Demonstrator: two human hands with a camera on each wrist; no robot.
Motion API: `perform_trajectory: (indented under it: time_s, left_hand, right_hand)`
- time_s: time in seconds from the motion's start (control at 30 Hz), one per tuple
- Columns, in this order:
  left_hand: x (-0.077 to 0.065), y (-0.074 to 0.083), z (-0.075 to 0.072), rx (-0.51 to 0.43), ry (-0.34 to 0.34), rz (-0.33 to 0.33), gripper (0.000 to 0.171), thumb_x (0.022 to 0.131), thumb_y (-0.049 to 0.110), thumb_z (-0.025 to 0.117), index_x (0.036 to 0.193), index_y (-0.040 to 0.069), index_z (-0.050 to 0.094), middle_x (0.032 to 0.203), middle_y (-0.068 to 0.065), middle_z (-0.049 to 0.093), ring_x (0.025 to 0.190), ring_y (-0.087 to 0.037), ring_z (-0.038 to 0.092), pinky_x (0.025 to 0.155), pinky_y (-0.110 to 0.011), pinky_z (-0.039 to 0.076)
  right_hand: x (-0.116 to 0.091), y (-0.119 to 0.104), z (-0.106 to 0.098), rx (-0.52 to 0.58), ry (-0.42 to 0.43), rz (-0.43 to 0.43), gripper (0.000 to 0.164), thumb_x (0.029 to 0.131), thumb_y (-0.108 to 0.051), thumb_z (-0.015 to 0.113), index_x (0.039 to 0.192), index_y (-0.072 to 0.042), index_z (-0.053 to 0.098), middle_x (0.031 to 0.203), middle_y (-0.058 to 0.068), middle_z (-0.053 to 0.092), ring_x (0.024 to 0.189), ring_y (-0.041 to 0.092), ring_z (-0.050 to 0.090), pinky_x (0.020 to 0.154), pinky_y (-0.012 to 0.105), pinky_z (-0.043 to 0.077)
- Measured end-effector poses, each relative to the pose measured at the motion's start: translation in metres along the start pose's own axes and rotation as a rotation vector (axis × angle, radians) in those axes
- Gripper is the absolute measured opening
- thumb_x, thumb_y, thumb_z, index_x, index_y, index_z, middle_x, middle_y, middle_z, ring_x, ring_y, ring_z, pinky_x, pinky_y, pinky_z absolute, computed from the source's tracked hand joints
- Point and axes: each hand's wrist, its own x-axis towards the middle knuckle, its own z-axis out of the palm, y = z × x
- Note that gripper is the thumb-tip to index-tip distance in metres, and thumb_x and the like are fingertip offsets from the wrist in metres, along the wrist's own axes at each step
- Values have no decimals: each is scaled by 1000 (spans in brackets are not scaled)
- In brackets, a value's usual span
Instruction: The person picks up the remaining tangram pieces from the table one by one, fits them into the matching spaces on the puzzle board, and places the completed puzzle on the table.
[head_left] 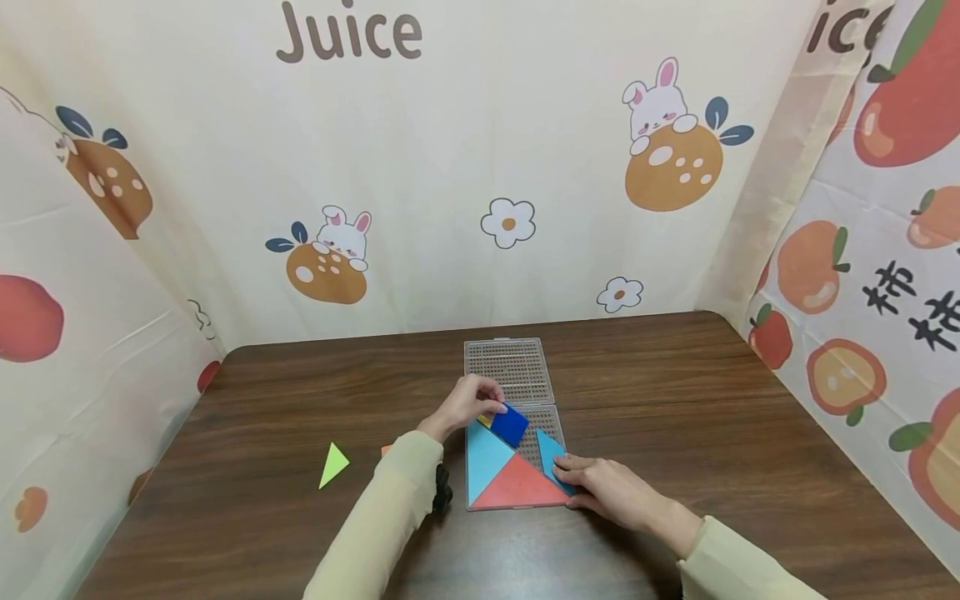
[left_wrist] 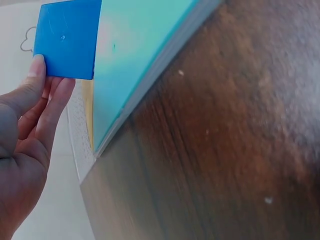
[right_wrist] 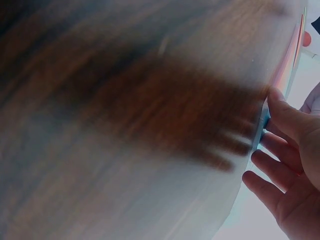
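Note:
My left hand (head_left: 468,402) pinches a dark blue square tangram tile (head_left: 510,427) between thumb and fingers, over the lower half of an open clear plastic case (head_left: 531,452). In the left wrist view, the blue tile (left_wrist: 70,37) is tilted up beside a large light blue triangle. My right hand (head_left: 617,492) rests its fingers on a blue parallelogram tile (head_left: 551,458), with the thumb by the case's right edge. Within the case lie a large light blue triangle (head_left: 486,462) and a large red triangle (head_left: 521,485). A yellow tile (head_left: 485,421) is mostly hidden.
On the brown wooden table (head_left: 262,417), a lime green triangle (head_left: 333,465) lies left of the case. An orange piece (head_left: 386,450) shows partly behind the left sleeve. The case's gridded lid (head_left: 508,367) lies folded back. Printed fabric walls surround the table.

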Motion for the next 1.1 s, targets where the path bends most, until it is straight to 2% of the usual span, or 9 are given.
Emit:
perform_trajectory:
  time_s: [0.17, 0.37, 0.5, 0.8, 1.1]
  left_hand:
    - [3, 1, 3, 38, 20, 6, 7, 78, 2, 65, 75, -3, 61, 67, -5, 55, 60, -17, 53, 56, -26, 50]
    - [4, 2, 7, 104, 38, 27, 9, 79, 3, 64, 73, -2, 61, 64, -4, 54, 55, -10, 46, 49, -19, 41]
    - [4, 2, 9, 129, 45, 30, 10, 79, 4, 65, 73, -3, 61, 63, -4, 53, 54, -9, 44, 48, -17, 38]
    - [7, 2, 13, 203, 66, 25, 6, 76, 2, 68, 72, -2, 64, 65, -4, 58, 58, -7, 47, 52, -17, 40]
    - [5, 5, 18, 260, 45, -3, 6, 76, 3, 68, 79, -2, 66, 71, -4, 61, 63, -10, 53, 58, -20, 45]
  right_hand:
    - [0, 0, -1, 4, -4, 6, 41, 81, -19, 65, 116, -2, 57, 122, 13, 52, 110, 26, 50, 80, 38, 46]
    - [1, -1, -1, 5, -10, 8, 40, 81, -19, 64, 117, -2, 57, 122, 13, 52, 110, 26, 50, 80, 38, 46]
    - [2, 0, -1, 4, -12, 8, 40, 81, -20, 64, 117, -2, 57, 122, 13, 52, 109, 26, 50, 80, 38, 46]
    - [2, 0, -2, -10, 1, -4, 40, 80, -19, 65, 116, -2, 58, 121, 13, 53, 109, 25, 51, 80, 37, 46]
    - [0, 0, 0, -5, 19, -28, 39, 80, -18, 66, 114, -1, 59, 120, 14, 54, 107, 26, 52, 78, 37, 47]
